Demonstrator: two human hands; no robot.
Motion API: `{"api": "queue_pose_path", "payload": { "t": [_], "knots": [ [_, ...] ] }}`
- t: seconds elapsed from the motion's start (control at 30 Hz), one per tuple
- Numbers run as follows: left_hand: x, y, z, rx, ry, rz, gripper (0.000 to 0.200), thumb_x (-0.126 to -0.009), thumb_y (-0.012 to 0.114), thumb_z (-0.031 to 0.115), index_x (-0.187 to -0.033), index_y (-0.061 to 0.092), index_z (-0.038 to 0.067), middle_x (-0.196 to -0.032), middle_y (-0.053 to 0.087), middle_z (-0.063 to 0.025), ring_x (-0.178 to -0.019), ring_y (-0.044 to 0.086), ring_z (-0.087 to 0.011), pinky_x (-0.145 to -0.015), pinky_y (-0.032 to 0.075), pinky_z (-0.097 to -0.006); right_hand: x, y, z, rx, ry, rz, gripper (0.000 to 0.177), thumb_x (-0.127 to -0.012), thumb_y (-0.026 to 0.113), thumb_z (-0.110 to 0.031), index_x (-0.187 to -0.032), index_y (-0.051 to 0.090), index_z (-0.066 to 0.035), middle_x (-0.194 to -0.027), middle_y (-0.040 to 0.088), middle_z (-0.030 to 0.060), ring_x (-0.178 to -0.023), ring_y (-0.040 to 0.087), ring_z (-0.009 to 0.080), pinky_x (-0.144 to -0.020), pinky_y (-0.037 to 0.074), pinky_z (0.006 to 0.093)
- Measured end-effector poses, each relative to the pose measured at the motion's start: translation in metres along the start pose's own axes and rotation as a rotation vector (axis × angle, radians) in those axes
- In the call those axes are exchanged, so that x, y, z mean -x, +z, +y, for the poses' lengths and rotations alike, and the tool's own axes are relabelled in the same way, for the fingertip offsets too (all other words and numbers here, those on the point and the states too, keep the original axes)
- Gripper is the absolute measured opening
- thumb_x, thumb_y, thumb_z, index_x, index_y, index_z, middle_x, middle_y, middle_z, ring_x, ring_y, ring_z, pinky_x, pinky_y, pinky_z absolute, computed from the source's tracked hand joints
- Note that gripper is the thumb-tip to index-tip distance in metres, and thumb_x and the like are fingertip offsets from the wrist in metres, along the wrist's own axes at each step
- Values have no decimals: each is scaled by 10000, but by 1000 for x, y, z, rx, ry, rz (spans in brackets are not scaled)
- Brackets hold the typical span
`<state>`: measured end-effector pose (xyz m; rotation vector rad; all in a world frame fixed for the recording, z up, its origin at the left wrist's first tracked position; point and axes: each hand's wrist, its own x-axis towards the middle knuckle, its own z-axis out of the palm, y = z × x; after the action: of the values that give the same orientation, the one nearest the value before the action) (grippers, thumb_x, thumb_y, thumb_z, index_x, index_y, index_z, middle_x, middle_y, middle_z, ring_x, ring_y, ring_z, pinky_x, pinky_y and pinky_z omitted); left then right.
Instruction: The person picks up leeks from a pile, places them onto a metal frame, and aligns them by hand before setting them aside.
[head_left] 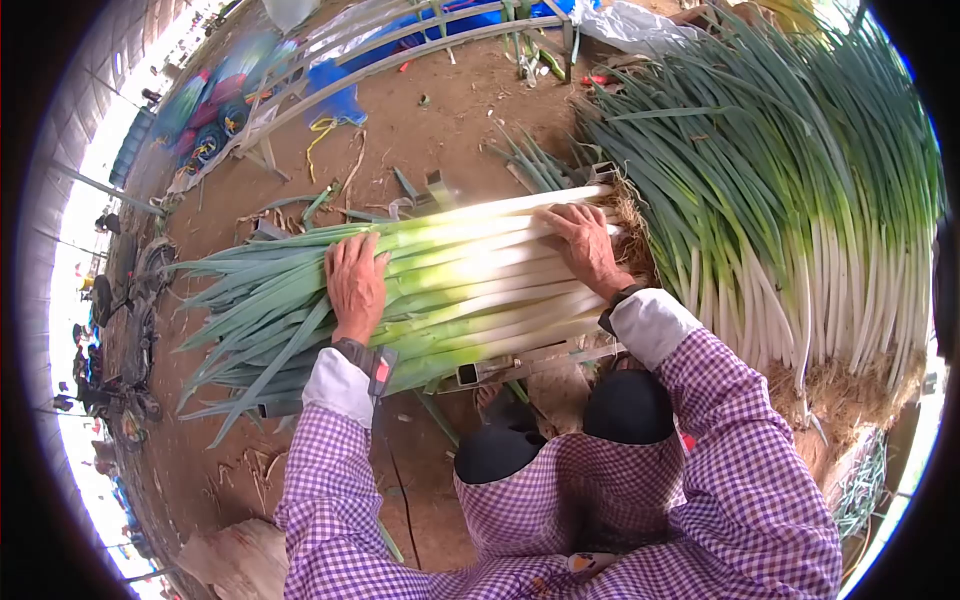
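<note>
A thick layer of leeks (470, 270) lies crosswise in front of me, green leaves to the left and white stalks with roots to the right. It rests on a metal frame (468, 374), mostly hidden beneath it. My left hand (357, 283) lies flat on the green part, fingers stretched out over the leaves. Over the white ends, near the roots, my right hand (583, 243) rests palm down with its fingers extended across the stalks. Neither hand shows a grip around a stalk.
A large pile of leeks (760, 200) stands at the right, roots toward me. A slatted rack (400, 60) with blue sheeting is at the back. Loose leaves litter the dirt floor (450, 120). A pale sack (240, 560) lies at the lower left.
</note>
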<state>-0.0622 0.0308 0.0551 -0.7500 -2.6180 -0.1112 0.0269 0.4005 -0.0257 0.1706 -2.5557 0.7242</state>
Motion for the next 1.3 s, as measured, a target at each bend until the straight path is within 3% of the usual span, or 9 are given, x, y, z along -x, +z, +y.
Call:
{"api": "queue_pose_path", "payload": {
  "t": [0.17,0.23,0.3,0.53,0.67,0.97,1.1,1.17,1.3],
  "knots": [
    [-5,-6,-6,62,27,14,368,-915,697,163,-1262,677,43,-1223,678,-133,-1197,583,-336,-1073,418,-467,-13,-12,8,-74,118,-150,341,-919,731,-228,-1252,734,-155,-1195,710,84,-1184,613,303,-1055,408,451],
    [-7,-5,-13,88,53,19,361,-924,688,161,-1268,677,50,-1221,684,-136,-1188,594,-344,-1060,429,-469,-23,-9,31,-203,75,-190,278,-949,688,-181,-1206,743,-89,-1072,739,150,-1043,693,370,-897,534,432],
    [-12,-7,-16,99,42,-21,341,-927,685,148,-1253,678,49,-1213,692,-139,-1168,608,-353,-1018,457,-470,-35,-16,37,-194,-16,-230,255,-942,689,-157,-1172,741,-59,-1052,739,166,-1009,706,385,-854,555,439],
    [-37,-26,-9,219,-65,-196,255,-902,701,111,-1146,691,39,-1149,694,-124,-1118,626,-360,-910,508,-470,-46,-12,26,-99,-42,-21,145,-903,723,-132,-1030,761,-73,-979,712,126,-944,677,357,-826,537,459],
    [-29,-13,-15,228,-17,-90,264,-889,718,130,-1137,690,46,-1163,673,-109,-1098,622,-356,-933,497,-470,-31,0,21,-31,16,78,130,-896,661,-110,-939,784,-108,-973,687,98,-1010,625,311,-858,495,439],
    [-5,2,7,123,-31,28,243,-925,706,183,-1123,691,44,-1197,657,-126,-1153,589,-358,-1003,472,-458,-22,9,26,-1,65,9,189,-882,760,-199,-1053,791,-123,-1046,701,86,-1033,641,325,-896,523,454],
    [-3,10,-1,121,-5,45,268,-937,702,206,-1153,681,48,-1210,653,-133,-1145,586,-362,-1005,465,-466,-18,0,-4,96,-79,223,241,-855,750,-167,-1090,758,-116,-1151,672,143,-1069,625,375,-919,515,490],
    [-2,14,-2,105,-6,28,283,-955,683,219,-1178,673,45,-1224,651,-141,-1156,580,-370,-1021,451,-475,-9,10,4,-35,-26,69,325,-855,758,-208,-1173,725,-146,-1409,562,156,-1267,553,394,-1031,464,546],
    [3,30,-19,83,-8,-41,369,-962,670,218,-1278,630,29,-1350,619,-175,-1282,529,-394,-1137,369,-508,-5,11,-1,123,2,-27,480,-937,653,-293,-1410,607,-225,-1531,480,155,-1452,408,390,-1183,345,566]
  ]
}}
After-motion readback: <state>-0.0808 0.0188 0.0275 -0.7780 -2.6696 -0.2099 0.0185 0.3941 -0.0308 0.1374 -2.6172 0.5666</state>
